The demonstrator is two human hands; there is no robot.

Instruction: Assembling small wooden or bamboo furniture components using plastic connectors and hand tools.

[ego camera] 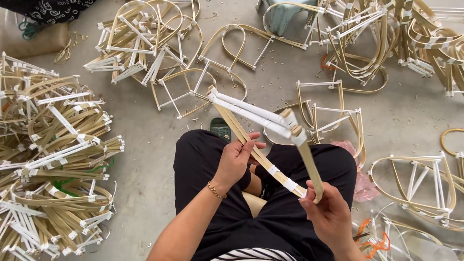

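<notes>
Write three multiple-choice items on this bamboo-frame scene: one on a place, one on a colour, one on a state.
1. Where does the big frame pile lie?
A. at the person's left
B. on the lap
C. on a table

2. What colour is the tape on the held frame?
A. red
B. white
C. blue

3. How is that frame held?
A. left hand only
B. lying on the floor
C. both hands, right hand at its lower end

Answers: 1 A, stacked on the floor at left; 2 B, white wrapping on the joints; 3 C, each hand grips a strip.
</notes>
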